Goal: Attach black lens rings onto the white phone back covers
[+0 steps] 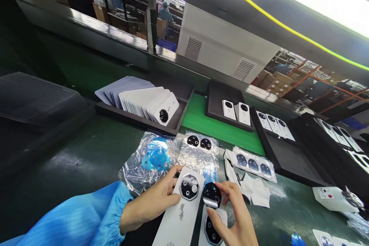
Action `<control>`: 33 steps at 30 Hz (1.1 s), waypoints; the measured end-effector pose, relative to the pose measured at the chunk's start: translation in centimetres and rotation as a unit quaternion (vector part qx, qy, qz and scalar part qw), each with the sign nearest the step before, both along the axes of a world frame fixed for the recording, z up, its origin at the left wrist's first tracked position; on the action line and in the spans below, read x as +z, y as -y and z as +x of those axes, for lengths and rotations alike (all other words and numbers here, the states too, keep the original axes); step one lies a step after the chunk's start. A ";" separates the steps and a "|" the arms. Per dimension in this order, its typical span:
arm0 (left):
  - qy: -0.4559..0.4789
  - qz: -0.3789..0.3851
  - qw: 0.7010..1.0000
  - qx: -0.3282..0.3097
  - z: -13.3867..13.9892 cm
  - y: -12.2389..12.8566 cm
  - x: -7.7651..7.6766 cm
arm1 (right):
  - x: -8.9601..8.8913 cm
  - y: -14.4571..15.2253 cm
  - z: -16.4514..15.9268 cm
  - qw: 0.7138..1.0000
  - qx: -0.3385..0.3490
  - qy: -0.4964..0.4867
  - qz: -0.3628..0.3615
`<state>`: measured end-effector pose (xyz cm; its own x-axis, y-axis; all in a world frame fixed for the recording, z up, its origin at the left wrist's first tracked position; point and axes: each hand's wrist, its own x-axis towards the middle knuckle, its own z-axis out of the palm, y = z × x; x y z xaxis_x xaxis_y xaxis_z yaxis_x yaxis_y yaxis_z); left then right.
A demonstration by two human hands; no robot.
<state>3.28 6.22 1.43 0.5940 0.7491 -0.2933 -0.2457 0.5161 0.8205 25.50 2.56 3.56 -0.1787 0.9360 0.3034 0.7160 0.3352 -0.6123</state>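
My left hand [155,200] grips a white phone back cover [180,225] by its edge, thumb on its face. That cover has an octagonal camera area with lens rings at its top and dark lettering below. Between the thumb and fingers of my right hand [235,213] is a black camera lens cover [210,191], with a bright reflective strip along its lower part. Below it lies a second white back cover [202,230], partly hidden by my right hand. Just beyond my hands, two black lens covers [198,142] rest on clear film.
Blue film pieces [157,153] lie on clear plastic at left. A black tray [135,116] holds a fanned row of white covers. More trays [296,157] with covers stand at right. White wipes [256,192], bagged lens covers [253,164] and a white bottle [330,198] are nearby.
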 end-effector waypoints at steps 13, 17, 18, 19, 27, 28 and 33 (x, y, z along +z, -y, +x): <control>-0.016 0.037 0.999 -0.003 -0.3 1.9 -1.1 | -1.0 -0.4 -3.9 0.996 0.083 0.014 0.025; -0.051 0.038 0.998 -0.013 -0.4 2.0 -0.6 | -1.4 -0.2 -4.4 0.995 0.096 0.004 -0.008; -0.056 0.038 0.998 -0.013 -0.4 2.0 -0.4 | -1.4 -0.2 -4.4 0.995 0.093 0.007 -0.018; -0.058 0.039 0.997 -0.013 -0.5 1.9 -0.3 | -1.5 -0.1 -4.4 0.996 0.088 0.008 -0.024; -0.053 0.043 0.998 -0.016 -0.6 1.9 -0.2 | -1.5 -0.4 -3.9 0.993 0.105 0.026 -0.038; -0.053 0.043 0.998 -0.016 -0.6 1.8 -0.2 | -1.4 -0.5 -3.9 0.993 0.110 0.031 -0.041; -0.043 0.041 0.998 -0.012 -0.6 1.8 -0.1 | -1.0 -0.4 -3.9 0.994 0.099 0.039 -0.035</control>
<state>2.70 4.46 1.33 0.5881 0.7581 -0.2819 -0.1603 0.4509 0.8781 21.64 2.99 2.52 -0.3816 0.8984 0.2174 0.6866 0.4329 -0.5841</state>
